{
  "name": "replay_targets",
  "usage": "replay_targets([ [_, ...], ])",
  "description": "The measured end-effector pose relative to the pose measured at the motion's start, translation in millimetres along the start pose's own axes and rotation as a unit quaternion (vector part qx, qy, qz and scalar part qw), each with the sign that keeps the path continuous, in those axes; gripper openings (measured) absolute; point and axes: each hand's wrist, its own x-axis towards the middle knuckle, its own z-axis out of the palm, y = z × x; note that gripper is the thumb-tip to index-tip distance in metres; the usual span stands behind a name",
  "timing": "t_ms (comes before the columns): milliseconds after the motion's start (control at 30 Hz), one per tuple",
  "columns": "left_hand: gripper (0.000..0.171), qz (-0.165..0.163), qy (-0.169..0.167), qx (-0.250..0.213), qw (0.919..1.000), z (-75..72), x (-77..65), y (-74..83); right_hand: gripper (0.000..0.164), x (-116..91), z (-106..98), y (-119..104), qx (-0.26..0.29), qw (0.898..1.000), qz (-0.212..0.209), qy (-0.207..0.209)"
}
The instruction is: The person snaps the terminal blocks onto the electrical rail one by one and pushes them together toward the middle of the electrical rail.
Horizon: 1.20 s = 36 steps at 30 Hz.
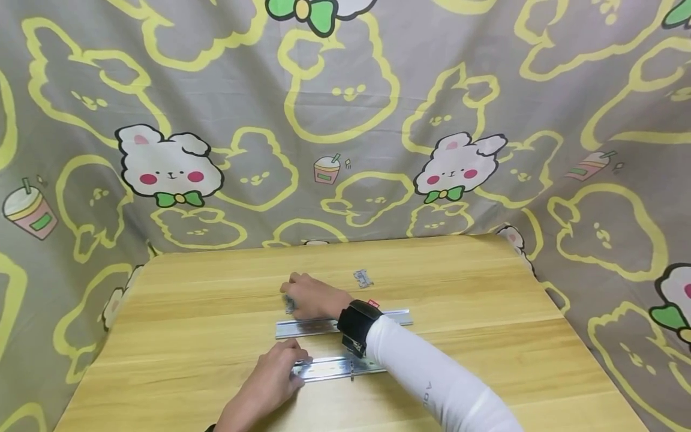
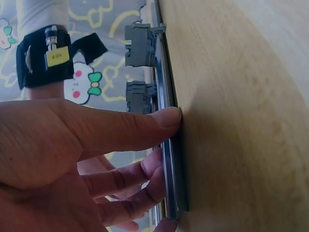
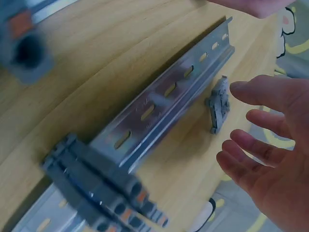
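Across the desk (image 1: 189, 336) lies the far DIN rail (image 1: 290, 329); on its near side, the near DIN rail (image 1: 324, 369) is gripped at one end by the left hand (image 1: 275, 369). Beyond the far rail's left end, the empty, loose-fingered right hand (image 1: 314, 297) is nearer the grey terminal block (image 3: 219, 106), just off its thumb, long axis oblique to that rail.

The rail (image 1: 323, 368) at the left fingers (image 2: 118, 179) is silver, the block (image 3: 220, 106) near the right fingers (image 3: 253, 145) grey, the tabletop (image 1: 534, 348) beneath yellow-grained.
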Motion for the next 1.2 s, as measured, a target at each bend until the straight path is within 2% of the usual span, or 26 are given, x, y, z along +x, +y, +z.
replay_targets([
  [233,0.027,0.01,0.006,-0.001,0.9999,1.2,0.9,2.2,0.027,5,5,-2,-0.011,1.0,0.016,-0.014],
  [467,0.025,0.005,-0.005,0.009,0.9999,1.0,1.8,3.2,0.022,6,11,0,-0.038,0.999,0.009,0.01],
  [767,0.024,0.004,-0.01,-0.003,0.9999,1.1,0.7,3.5,0.023,7,13,2,-0.044,0.999,-0.008,0.027],
  [967,0.024,0.011,0.003,0.001,0.9999,1.3,-2.1,1.5,0.029,-3,2,2,-0.057,0.996,-0.03,0.06],
  [1200,0.026,0.011,0.003,-0.004,0.9999,1.0,-3.1,-1.8,0.031,-32,-15,-4,-0.061,0.99,-0.069,0.108],
])
